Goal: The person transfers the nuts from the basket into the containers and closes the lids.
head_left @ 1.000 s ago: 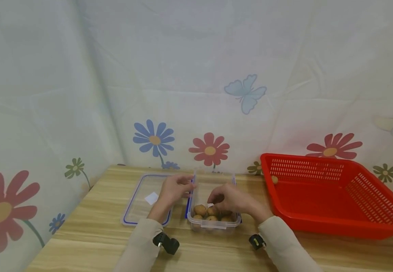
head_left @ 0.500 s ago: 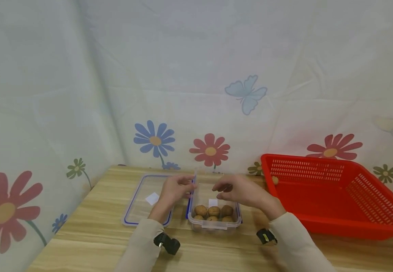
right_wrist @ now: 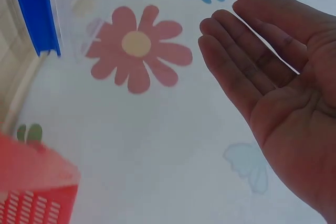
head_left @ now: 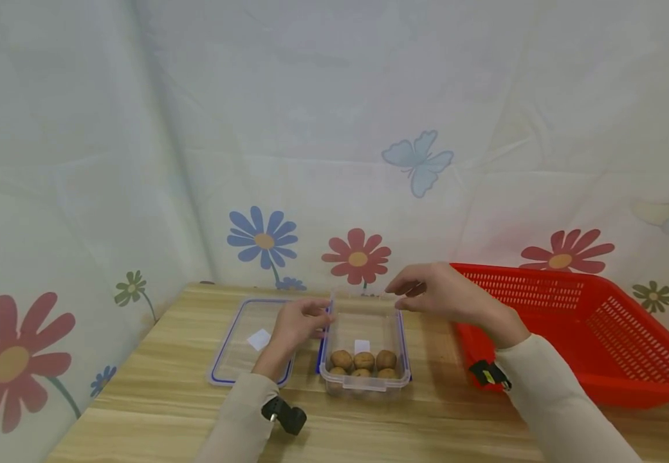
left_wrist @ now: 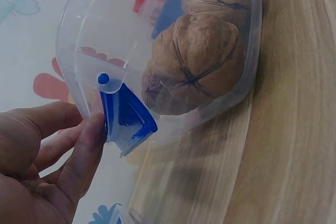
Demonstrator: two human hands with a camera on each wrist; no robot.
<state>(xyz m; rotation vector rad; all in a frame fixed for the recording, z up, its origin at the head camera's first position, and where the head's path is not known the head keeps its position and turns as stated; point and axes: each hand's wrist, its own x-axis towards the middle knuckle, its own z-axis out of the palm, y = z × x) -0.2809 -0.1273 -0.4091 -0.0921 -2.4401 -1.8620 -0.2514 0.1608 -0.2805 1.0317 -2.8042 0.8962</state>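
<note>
A clear plastic storage box with blue side latches stands open-topped on the table. Several walnuts sit in rows at its near end. My left hand pinches the left wall's rim between thumb and fingers, right by a blue latch that hangs down. Above the box's far right corner, my right hand is raised, with its fingers lightly bent and nothing in them; the right wrist view shows its bare palm. A white square label shows inside the box, beyond the walnuts.
The box's clear lid, with a blue seal and a white label, lies flat to the left. A large red basket stands on the right, partly behind my right forearm. A flowered curtain hangs behind the wooden table.
My right hand has come up out of the box and moved right and away, uncovering the walnuts under it. My left hand has stayed on the rim.
</note>
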